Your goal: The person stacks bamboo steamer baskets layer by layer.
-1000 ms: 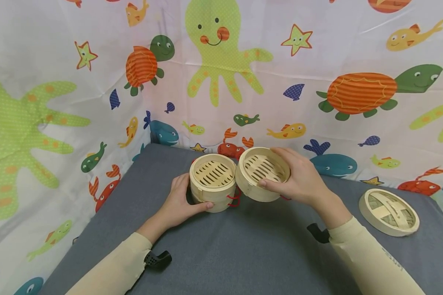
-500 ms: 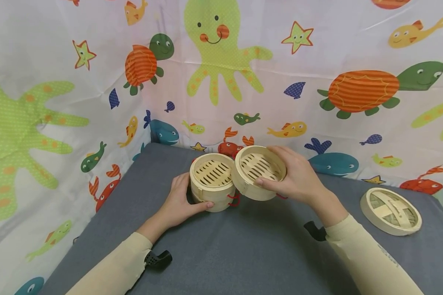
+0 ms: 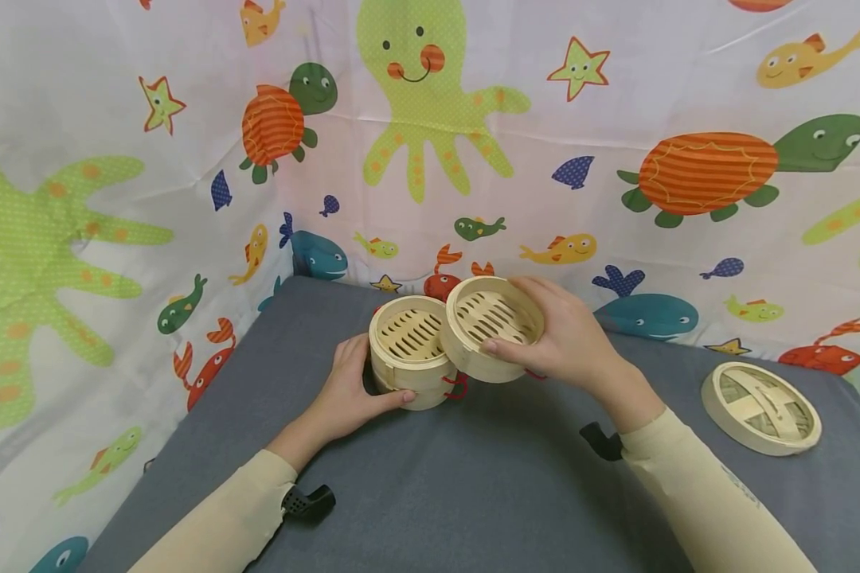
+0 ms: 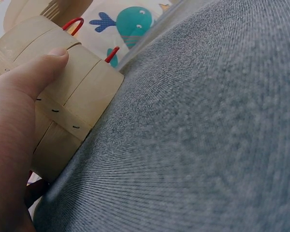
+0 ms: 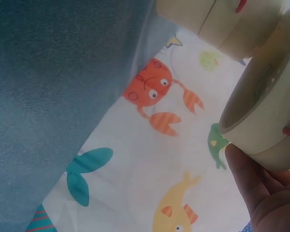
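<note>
My left hand grips a round bamboo steamer basket on the grey cloth, thumb across its front wall. This basket has a slatted floor near the top and red loops on its right side; in the left wrist view its stapled wall stands on the cloth. In my right hand is a second bamboo steamer basket, thumb at the near rim and fingers behind. Held up and tilted, it overlaps the first basket's right rim in the head view. From the right wrist, its underside shows in part.
A woven bamboo steamer lid with a strap handle lies at the right on the grey cloth. Behind and to the left hangs a white curtain with sea animal prints, close behind the baskets.
My right hand has carried its basket left and slightly up, so it now overlaps the other basket's rim more. The left hand and its basket stay in place.
</note>
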